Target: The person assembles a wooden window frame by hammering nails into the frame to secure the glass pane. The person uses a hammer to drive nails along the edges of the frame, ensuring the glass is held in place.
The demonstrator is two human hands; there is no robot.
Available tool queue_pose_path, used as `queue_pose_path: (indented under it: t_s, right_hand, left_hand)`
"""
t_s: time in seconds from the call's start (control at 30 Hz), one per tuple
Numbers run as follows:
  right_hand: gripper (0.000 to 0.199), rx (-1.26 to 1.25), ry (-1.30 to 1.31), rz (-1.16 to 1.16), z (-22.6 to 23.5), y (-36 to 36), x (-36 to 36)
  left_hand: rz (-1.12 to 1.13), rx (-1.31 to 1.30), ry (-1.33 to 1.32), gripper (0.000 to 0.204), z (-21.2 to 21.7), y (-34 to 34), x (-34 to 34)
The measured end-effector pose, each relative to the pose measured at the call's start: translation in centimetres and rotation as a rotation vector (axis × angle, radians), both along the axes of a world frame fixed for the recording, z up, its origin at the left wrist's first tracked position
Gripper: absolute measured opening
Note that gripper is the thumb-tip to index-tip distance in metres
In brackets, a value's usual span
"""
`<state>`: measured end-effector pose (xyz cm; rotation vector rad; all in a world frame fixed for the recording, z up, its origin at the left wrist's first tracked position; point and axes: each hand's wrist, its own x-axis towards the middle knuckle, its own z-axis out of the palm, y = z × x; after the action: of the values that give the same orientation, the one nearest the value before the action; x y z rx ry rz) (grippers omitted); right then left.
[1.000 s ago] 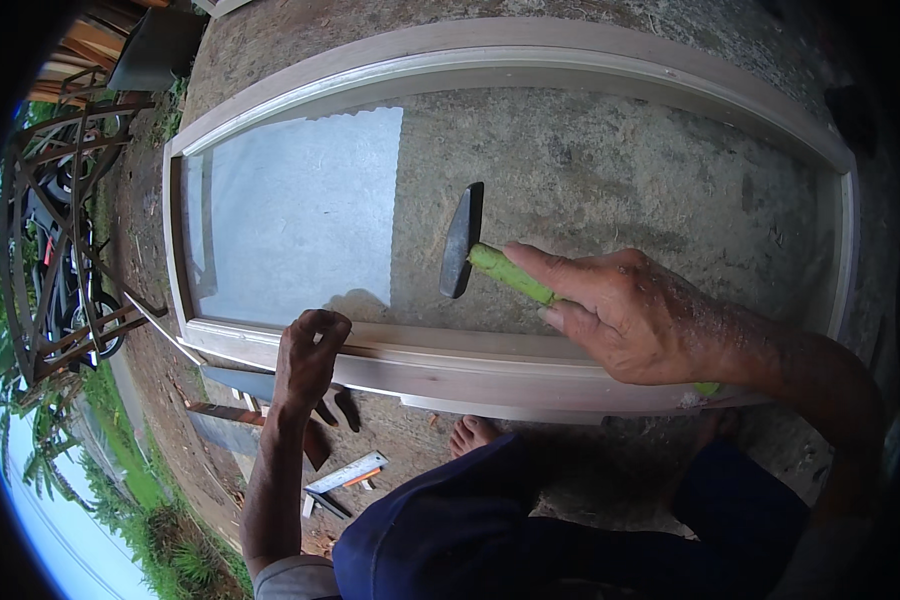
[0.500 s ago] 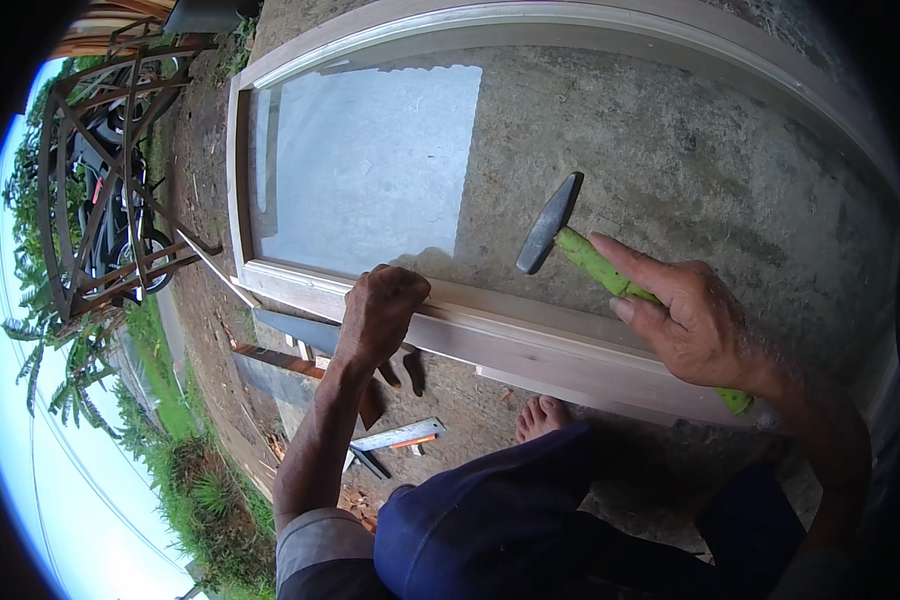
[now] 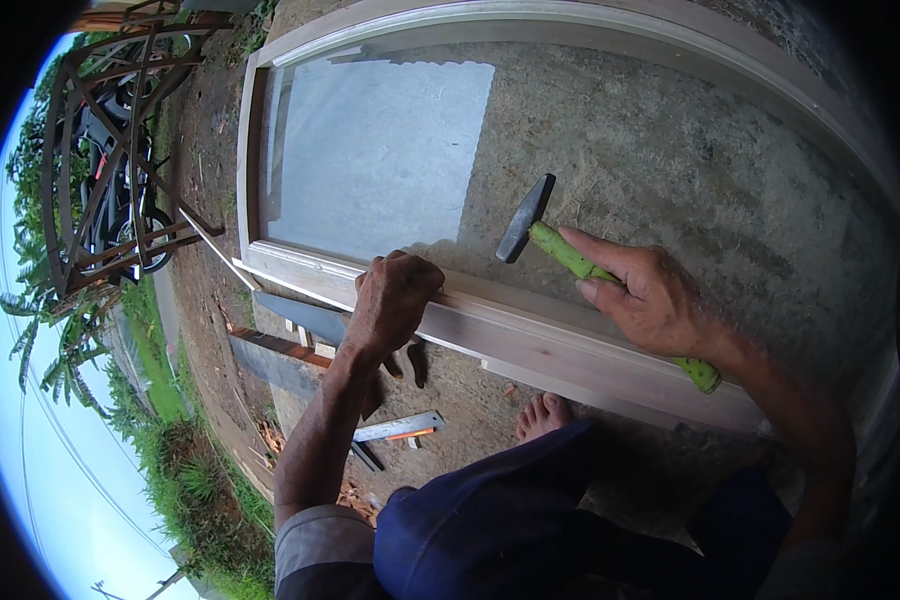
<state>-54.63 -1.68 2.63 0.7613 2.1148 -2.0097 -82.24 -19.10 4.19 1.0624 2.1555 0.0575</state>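
My right hand [image 3: 655, 300] is wrapped round the green handle of a hammer [image 3: 526, 220], its dark metal head held above the glass, apart from the wood. A large wooden frame [image 3: 570, 362] with a glass pane [image 3: 380, 150] lies flat in front of me. Over the frame's near rail, my left hand [image 3: 395, 300] is closed in a fist-like pinch against the inner edge. Whatever its fingers hold is hidden. A pale wooden strip [image 3: 490, 295] runs along that rail's inner edge, to the right of my left hand.
Left of my bare foot [image 3: 543, 415], a metal square [image 3: 400, 428] and an orange pencil [image 3: 410, 434] lie on the concrete. Handsaws [image 3: 305, 318] lie beside the frame's near left corner. A metal rack [image 3: 120, 150] and a motorcycle stand at the far left.
The hammer and my right hand have shifted a little left and up in the picture. My left hand stays closed at the rail. The whole view has moved slightly.
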Motion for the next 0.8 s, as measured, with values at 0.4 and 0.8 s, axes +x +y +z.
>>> queue_pose_path:
  t_s: [0.4,0.8]
  right_hand:
    - [0.056,0.081,0.012,0.042,-2.2,-1.3,-4.2]
    - [0.057,0.087,0.047,0.036,-2.8,-2.2,-5.0]
  left_hand:
    - [0.003,0.026,0.005,0.02,-1.2,-1.2,-0.9]
    - [-0.016,-0.003,-0.002,0.016,-1.4,-1.5,-0.7]
